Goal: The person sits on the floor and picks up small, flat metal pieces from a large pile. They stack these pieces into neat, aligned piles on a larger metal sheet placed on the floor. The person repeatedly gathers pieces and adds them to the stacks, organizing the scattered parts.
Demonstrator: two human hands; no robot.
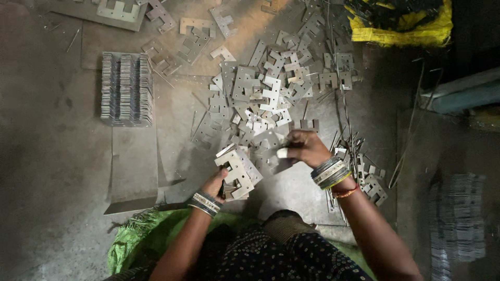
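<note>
Two hands at work over the floor (57, 171): the left hand (214, 184) grips a stack (238, 173) of notched plates, the right hand (304, 147) pinches one plate (274, 152) from the pile (260, 99) at twelve o'clock

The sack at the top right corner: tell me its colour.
Yellow; the sack shows best in the head view.

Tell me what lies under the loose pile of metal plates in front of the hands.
The pile of notched metal plates lies on flat grey metal sheets on the floor. Plates overlap, so the lower ones and the sheet beneath them are hidden.
</note>
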